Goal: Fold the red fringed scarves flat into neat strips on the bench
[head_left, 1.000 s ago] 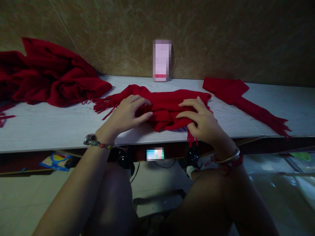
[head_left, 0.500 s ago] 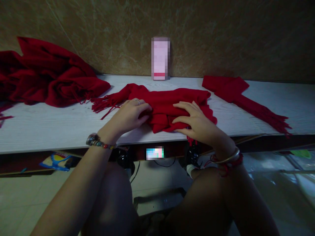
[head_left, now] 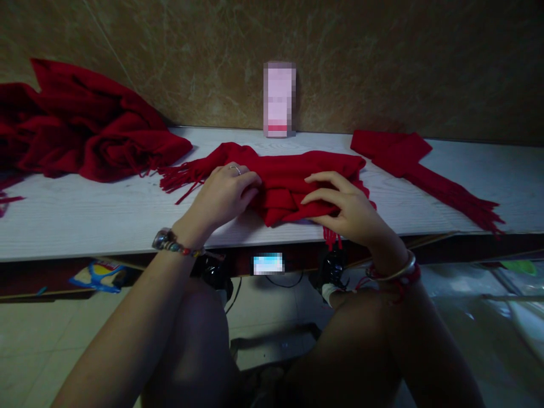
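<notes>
A folded red scarf (head_left: 293,165) lies on the white bench top in front of me, fringe spreading to its left and more strands hanging over the near edge. My left hand (head_left: 227,195), wearing a ring, has its fingers curled into the scarf's left part, thumb close to them; the fingertips are hidden in the cloth. On the right part rests my right hand (head_left: 342,204), fingers spread apart and touching the fabric, with one digit along the near edge.
A crumpled red cloth (head_left: 106,136) is heaped at left. Another narrow folded red scarf (head_left: 408,161) lies at right. A blurred pink object (head_left: 279,99) leans on the marbled wall. Below the bench edge are a lit screen (head_left: 267,263) and a blue packet (head_left: 100,276).
Both hands shift slightly on the scarf, the left one pulling inward and then back out a little. My right fingers lift and settle again. The scarf stays in nearly the same place.
</notes>
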### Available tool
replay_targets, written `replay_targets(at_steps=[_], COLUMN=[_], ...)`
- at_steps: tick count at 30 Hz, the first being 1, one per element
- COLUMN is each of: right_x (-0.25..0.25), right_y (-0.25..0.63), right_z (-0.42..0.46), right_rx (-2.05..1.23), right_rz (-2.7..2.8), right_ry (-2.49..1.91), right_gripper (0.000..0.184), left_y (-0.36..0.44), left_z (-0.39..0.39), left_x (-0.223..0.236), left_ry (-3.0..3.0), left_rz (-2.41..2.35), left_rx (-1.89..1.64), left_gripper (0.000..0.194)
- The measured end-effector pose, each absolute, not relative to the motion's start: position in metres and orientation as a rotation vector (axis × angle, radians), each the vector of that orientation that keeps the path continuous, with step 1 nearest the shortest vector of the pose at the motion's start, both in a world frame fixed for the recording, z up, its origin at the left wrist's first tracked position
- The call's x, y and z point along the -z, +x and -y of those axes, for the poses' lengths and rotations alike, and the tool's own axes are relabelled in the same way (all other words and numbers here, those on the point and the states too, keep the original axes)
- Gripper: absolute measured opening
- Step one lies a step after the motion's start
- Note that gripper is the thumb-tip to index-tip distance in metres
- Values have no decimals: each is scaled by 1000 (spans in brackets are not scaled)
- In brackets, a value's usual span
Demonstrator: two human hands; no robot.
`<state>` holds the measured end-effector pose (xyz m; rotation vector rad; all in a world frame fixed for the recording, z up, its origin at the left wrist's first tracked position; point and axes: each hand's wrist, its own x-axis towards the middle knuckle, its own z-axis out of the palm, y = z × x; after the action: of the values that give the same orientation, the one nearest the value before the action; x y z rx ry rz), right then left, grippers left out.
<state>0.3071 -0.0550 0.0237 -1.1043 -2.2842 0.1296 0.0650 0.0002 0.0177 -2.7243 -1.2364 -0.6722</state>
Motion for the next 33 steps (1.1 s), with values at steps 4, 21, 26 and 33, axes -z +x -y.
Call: replay_targets(at_steps=[4,21,26,33], right_x=[-21,-22,-22,-24], right_y=[304,311,306,304], right_z=[55,46,48,50], right_rx=[-170,141,246,336], right_rz=[2381,1881,1744,1566], right_ry=[-1083,-1187,-1169,-1066], right_gripper=[12,10,7,8], left_y=[65,57,68,82], left_z=[1,6,12,8], left_x=[-19,-29,-27,-17], left_ry=[-2697,-2259,-2637,-2685], left_rz=[1274,1724,1366,1189], left_rx=[756,1085,930,786], left_gripper=[20,11,17,31])
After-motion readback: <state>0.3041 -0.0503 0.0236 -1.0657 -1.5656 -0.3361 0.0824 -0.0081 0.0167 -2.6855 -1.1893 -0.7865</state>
